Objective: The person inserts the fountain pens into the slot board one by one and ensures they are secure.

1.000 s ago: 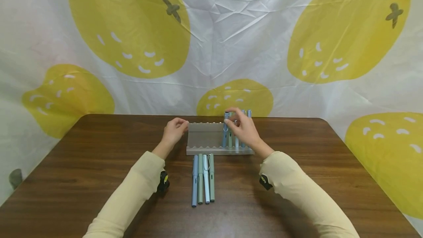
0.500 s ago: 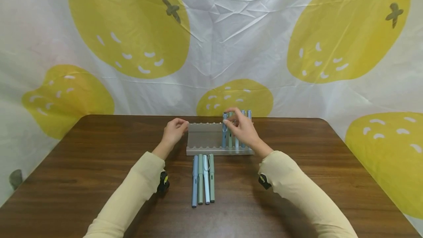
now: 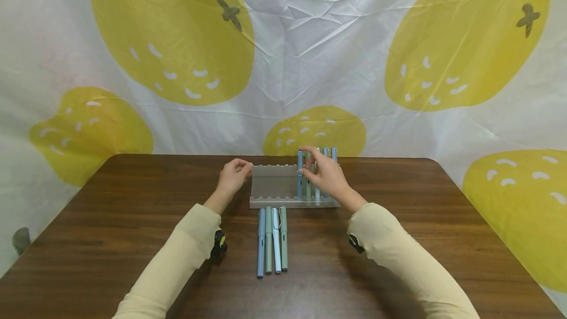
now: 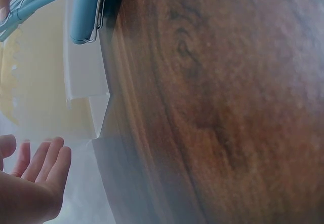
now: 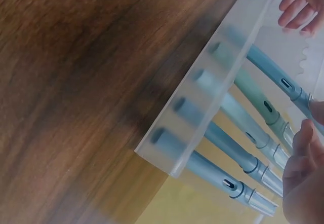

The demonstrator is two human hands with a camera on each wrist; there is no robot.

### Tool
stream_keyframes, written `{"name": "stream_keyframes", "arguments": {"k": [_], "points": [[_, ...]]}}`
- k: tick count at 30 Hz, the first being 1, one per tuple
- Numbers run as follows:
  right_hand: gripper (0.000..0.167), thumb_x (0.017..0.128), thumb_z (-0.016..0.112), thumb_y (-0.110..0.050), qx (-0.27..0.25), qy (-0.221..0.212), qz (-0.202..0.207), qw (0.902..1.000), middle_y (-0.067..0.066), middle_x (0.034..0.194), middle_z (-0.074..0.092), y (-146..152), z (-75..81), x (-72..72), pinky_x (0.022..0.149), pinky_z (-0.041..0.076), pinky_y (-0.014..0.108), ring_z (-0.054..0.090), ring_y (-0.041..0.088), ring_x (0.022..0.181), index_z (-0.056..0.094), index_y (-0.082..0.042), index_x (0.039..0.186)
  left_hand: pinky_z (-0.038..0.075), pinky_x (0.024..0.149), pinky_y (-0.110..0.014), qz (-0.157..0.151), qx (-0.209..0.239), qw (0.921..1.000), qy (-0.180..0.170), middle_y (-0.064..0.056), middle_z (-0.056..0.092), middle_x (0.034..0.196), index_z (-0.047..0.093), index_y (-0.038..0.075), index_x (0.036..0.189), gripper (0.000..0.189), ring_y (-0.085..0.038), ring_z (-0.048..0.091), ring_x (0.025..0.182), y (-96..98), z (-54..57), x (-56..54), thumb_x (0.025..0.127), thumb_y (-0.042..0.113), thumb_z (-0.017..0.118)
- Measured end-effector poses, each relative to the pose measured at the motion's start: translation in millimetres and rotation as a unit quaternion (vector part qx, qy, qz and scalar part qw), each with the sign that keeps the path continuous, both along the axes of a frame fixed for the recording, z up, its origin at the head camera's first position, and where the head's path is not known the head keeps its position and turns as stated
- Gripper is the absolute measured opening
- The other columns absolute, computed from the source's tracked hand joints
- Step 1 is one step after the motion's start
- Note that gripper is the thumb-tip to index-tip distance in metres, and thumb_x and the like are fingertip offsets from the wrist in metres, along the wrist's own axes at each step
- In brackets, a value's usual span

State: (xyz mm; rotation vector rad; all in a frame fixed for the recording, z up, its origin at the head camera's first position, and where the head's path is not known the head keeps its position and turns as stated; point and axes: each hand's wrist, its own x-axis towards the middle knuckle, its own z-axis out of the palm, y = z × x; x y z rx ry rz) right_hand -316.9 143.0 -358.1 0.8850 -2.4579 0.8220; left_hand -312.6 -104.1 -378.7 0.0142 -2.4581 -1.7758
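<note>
A clear plastic pen rack (image 3: 274,181) with scalloped edges stands on the table. My left hand (image 3: 232,177) pinches its upper left corner between thumb and index finger; in the left wrist view the other fingers (image 4: 50,163) extend loosely. With thumb and index finger, my right hand (image 3: 329,176) grips a blue pen (image 3: 299,181) that stands in the rack, leaning on its back. Right of that pen stand a green pen (image 5: 255,92), a pale blue pen (image 5: 245,120) and two blue pens (image 5: 223,178), partly hidden by the right hand in the head view.
In front of the rack lie a blue pen (image 3: 261,242), two green pens (image 3: 268,240) and a pale blue pen (image 3: 276,240), side by side on the brown wooden table (image 3: 177,270). A white cloth (image 3: 310,63) with yellow fruit prints hangs behind the table.
The gripped blue pen has shifted slightly left and stands straighter. My right thumb has slid a little lower along it. The left hand and the lying pens have stayed put.
</note>
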Motion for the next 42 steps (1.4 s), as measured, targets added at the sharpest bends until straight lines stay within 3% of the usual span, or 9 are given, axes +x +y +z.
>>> {"name": "stream_keyframes", "arguments": {"k": [7, 26, 42], "points": [[0.052, 0.083, 0.063, -0.021, 0.014, -0.031, -0.02, 0.9992, -0.006, 0.067, 0.052, 1.3, -0.2, -1.6, 0.04, 0.036, 0.027, 0.044, 0.008, 0.047, 0.039, -0.016, 0.129, 0.047, 0.075, -0.035, 0.003, 0.0, 1.0, 0.003, -0.02, 0.06, 0.101, 0.056, -0.003, 0.101, 0.022, -0.027, 0.057, 0.093, -0.3, -0.9, -0.3, 0.09, 0.016, 0.052], [0.055, 0.085, 0.06, -0.024, 0.063, -0.097, -0.07, 0.9908, -0.003, 0.056, 0.048, -5.3, 6.9, -5.8, 0.037, 0.032, 0.026, 0.041, 0.013, 0.042, 0.035, -0.016, 0.133, 0.047, 0.076, -0.036, -0.001, 0.0, 1.0, 0.002, -0.021, 0.06, 0.103, 0.056, -0.003, 0.101, 0.024, -0.027, 0.057, 0.094, -0.5, -0.7, -0.6, 0.09, 0.018, 0.052], [0.056, 0.086, 0.058, -0.025, 0.075, -0.118, -0.076, 0.9873, -0.002, 0.051, 0.048, -7.5, 7.8, -7.2, 0.036, 0.028, 0.025, 0.039, 0.013, 0.038, 0.032, -0.017, 0.135, 0.048, 0.075, -0.035, 0.003, 0.001, 1.0, 0.008, -0.02, 0.06, 0.101, 0.056, -0.004, 0.1, 0.023, -0.028, 0.058, 0.093, 0.7, -1.0, -1.4, 0.09, 0.016, 0.052]]}}
